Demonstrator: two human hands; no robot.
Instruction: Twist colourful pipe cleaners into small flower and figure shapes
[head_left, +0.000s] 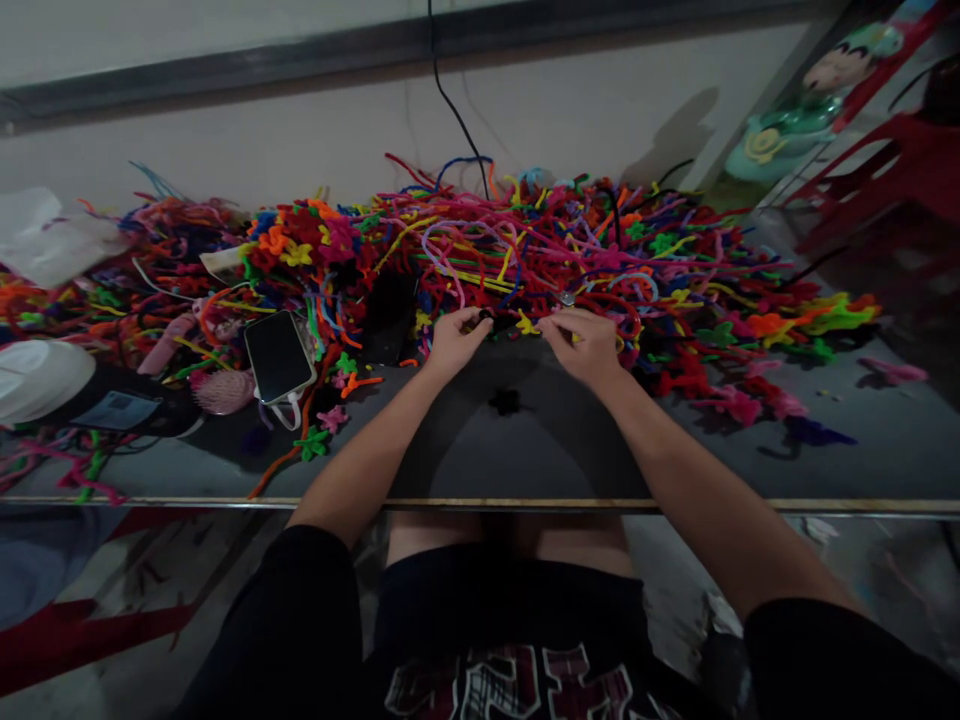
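My left hand (454,343) is closed in a pinch at the near edge of a heap of coloured pipe cleaners (480,245). Between its thumb and forefinger shows a small dark fuzzy piece, which looks like a black pipe cleaner (486,317). To its right, my right hand (585,343) also pinches, but what lies in its fingertips is too small and dim to make out. A yellow pipe-cleaner flower (527,323) lies between the hands, close to the right fingertips. Nearer me, a black pipe-cleaner flower (504,402) rests on the dark tabletop (517,460).
On the left are a phone (279,355) with a white cable, a pink hairbrush (223,391) and a large white-lidded bottle (97,390). Another dark phone (390,315) lies by the heap. Finished flowers (731,402) lie right. A red chair (885,180) stands beyond.
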